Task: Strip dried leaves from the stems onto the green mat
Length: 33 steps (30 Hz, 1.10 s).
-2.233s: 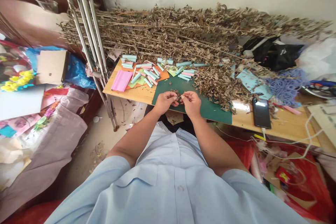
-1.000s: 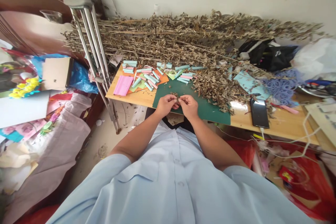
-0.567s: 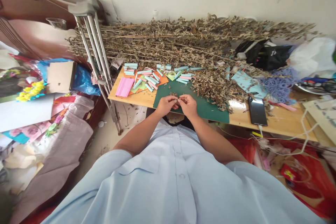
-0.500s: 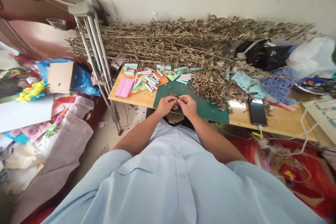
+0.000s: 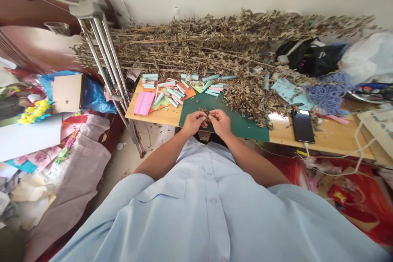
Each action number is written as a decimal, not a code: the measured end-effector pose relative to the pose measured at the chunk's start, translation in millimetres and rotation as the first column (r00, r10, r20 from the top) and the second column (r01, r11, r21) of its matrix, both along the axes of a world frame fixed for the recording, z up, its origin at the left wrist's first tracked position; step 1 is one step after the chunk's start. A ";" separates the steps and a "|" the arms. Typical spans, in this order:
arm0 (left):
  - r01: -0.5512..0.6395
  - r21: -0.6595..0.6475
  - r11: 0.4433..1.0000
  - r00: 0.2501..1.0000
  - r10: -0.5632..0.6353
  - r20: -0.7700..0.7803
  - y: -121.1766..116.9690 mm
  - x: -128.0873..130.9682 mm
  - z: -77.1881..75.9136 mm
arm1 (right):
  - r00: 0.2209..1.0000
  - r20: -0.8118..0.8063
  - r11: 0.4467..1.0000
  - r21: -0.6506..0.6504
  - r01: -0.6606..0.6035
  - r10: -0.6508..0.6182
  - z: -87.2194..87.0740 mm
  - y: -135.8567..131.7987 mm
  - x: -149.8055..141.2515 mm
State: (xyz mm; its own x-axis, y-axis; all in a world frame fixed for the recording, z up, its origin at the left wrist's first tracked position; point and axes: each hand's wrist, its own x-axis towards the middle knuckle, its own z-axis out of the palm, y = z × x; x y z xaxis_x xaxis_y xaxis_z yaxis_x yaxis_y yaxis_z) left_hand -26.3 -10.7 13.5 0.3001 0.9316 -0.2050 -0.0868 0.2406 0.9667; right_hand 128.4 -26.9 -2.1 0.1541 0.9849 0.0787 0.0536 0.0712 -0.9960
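My left hand (image 5: pixel 194 123) and my right hand (image 5: pixel 220 121) meet over the near edge of a dark green mat (image 5: pixel 245 129). Both have their fingers closed in a pinch around a bit of dried leaves (image 5: pixel 204 110). Its exact shape is mostly hidden by the fingers. A heap of dried leaves (image 5: pixel 251 98) covers the mat's right part. Beyond my hands lie several blue and pink paper rolls (image 5: pixel 214 90), more paper rolls (image 5: pixel 173 92) on orange and green sheets, and a stack of pink paper (image 5: pixel 144 103) at the left.
Long dried stalks (image 5: pixel 184 45) lie along the wall. Crutches (image 5: pixel 104 49) lean at the table's left end. On the right are a plugged-in phone (image 5: pixel 302 126), light-blue paper (image 5: pixel 290 90), purple cord (image 5: pixel 328 94) and a black bag (image 5: pixel 321 61). A cluttered surface with yellow flowers (image 5: pixel 35 111) stands left.
The view has shifted slightly. My hands stay together at the mat's edge, and the fingers have moved a little, with more of the leaf bit showing between them.
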 end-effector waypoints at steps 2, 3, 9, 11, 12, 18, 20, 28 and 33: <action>0.003 -0.005 1.000 1.000 -0.003 0.013 0.1 -0.4 0.9 | 0.999 -0.021 1.000 0.005 0.030 -0.030 0.4 0.8 -0.3; 0.007 -0.005 1.000 1.000 -0.006 0.024 0.2 -0.6 1.4 | 0.999 -0.029 0.999 0.005 0.039 -0.039 0.7 1.1 -0.4; 0.015 0.005 1.000 0.999 -0.015 0.030 0.0 1.1 4.0 | 1.000 -0.022 1.000 0.008 0.014 -0.014 1.8 0.2 -0.7; 0.015 0.009 1.000 1.000 -0.015 0.003 -0.8 1.9 4.1 | 1.000 -0.025 1.000 -0.002 0.000 0.000 2.1 -0.6 -0.6; 0.015 0.010 1.000 1.000 -0.014 -0.010 -1.2 2.1 4.2 | 1.000 -0.024 1.000 -0.010 -0.004 0.004 2.3 -0.9 -0.5; -0.011 0.019 1.000 0.999 0.011 -0.033 -2.9 2.1 5.0 | 1.000 -0.025 0.999 -0.035 -0.021 0.020 1.5 -2.0 0.6; -0.005 0.020 1.000 1.000 0.006 -0.029 -2.8 1.8 4.9 | 1.000 -0.010 0.999 -0.020 -0.029 0.029 1.1 -1.4 0.9; -0.042 -0.023 0.999 0.999 0.042 0.026 -2.3 1.5 2.2 | 0.997 -0.025 0.998 0.001 0.069 -0.069 4.2 0.3 -0.5; -0.066 -0.036 0.997 0.997 0.067 0.031 -2.3 2.3 1.3 | 0.999 -0.049 1.000 -0.018 0.021 -0.022 6.7 -3.5 -1.5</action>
State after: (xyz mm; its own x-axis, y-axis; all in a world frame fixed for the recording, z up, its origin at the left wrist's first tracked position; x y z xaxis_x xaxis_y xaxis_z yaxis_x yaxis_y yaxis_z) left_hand -24.0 -13.1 14.7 0.2450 0.9420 -0.2292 -0.1345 0.2672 0.9542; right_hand 126.9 -30.5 4.6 0.1784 0.9825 0.0535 0.0056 0.0533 -0.9986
